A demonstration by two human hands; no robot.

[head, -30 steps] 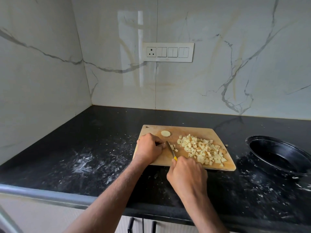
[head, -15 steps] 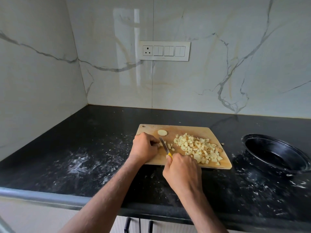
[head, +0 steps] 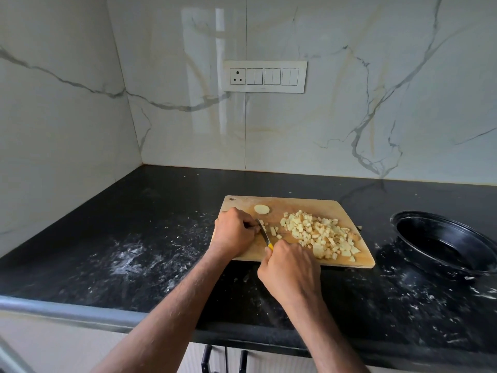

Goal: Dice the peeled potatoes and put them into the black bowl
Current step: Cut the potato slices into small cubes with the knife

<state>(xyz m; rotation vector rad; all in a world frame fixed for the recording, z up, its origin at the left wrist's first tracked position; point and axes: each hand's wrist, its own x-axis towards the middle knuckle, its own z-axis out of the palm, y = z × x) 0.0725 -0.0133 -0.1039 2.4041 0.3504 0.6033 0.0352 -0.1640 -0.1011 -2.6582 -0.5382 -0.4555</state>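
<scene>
Left hand, fingers curled, pins a mostly hidden potato piece at 9 o'clock on the cutting board. A knife, its blade touching those fingers, sits in the closed grip of the right hand. Diced potato lies heaped at board centre. Black bowl stands at 3 o'clock on the surface, apparently unfilled.

Hazard: blade contact with fingertips; cubes falling off the near edge.

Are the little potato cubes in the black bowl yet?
No, the potato cubes lie piled on the cutting board, while the black bowl beside it holds none.
</scene>
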